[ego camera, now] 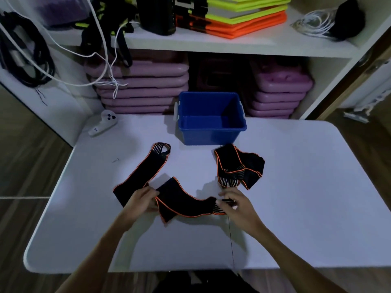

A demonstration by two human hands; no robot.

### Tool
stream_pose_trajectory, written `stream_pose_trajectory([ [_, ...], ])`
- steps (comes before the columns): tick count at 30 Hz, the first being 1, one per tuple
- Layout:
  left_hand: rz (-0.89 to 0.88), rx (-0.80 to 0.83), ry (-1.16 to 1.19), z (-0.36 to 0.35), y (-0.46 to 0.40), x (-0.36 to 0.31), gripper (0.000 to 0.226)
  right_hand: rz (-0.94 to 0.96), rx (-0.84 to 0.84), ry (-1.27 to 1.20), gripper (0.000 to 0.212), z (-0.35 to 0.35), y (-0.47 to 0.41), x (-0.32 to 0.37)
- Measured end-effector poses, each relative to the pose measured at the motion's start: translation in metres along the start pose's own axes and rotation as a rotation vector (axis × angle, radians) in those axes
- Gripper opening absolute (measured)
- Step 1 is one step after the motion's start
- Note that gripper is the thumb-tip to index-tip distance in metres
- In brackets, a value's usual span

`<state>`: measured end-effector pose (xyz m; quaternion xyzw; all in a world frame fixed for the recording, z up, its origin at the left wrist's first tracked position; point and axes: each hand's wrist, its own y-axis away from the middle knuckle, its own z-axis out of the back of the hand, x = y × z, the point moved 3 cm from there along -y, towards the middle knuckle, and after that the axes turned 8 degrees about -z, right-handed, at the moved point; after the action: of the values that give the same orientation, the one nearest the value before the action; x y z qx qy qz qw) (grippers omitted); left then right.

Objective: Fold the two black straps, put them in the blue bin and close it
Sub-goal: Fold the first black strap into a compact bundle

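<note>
Left hand [140,200]: pinches the long strap at its bend, fingers curled on the fabric
Right hand [233,205]: pinches the same strap's striped elastic end
Long strap [182,200]: black, orange-edged, lying bent on the white table [296,197]; far loop end points toward the bin
Second strap [240,166]: bunched, untouched, just right of centre, near the bin
Blue bin [211,136]: open, at the table's far edge, nothing visible inside
Left of bin: white controller [103,122]

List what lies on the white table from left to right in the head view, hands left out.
White controller → long black strap → blue bin → bunched black strap.
</note>
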<state>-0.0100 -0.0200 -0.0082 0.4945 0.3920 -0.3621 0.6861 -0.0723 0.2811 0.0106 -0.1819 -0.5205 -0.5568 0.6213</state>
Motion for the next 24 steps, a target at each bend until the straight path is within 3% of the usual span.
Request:
stream_pose_trajectory([
  [4,0.155,0.157,0.088,-0.009,-0.003,-0.016,0.034,-0.361,0.019,-0.548,0.036,0.027,0.004,0.001],
  [9,0.342,0.247,0.005,-0.025,-0.012,-0.014,0.035,-0.663,-0.057,-0.651,0.032,0.047,0.008,-0.023],
  [11,0.346,0.261,-0.070,-0.027,-0.020,-0.009,0.039,-0.611,-0.086,-0.515,0.035,0.050,0.009,-0.031],
  [14,0.304,0.292,-0.171,-0.024,-0.028,-0.002,0.054,-0.394,0.020,-0.211,0.027,0.039,0.016,-0.027],
  [16,0.254,0.265,-0.232,-0.024,-0.028,0.002,0.059,-0.187,0.107,-0.024,0.040,0.024,0.027,-0.023],
  [20,0.159,0.282,-0.265,-0.033,-0.018,0.002,0.043,0.149,0.125,0.632,0.076,-0.022,0.056,-0.035],
  [24,0.086,0.213,-0.377,-0.035,-0.015,0.006,0.045,0.280,0.151,0.926,0.078,-0.057,0.067,-0.062],
])
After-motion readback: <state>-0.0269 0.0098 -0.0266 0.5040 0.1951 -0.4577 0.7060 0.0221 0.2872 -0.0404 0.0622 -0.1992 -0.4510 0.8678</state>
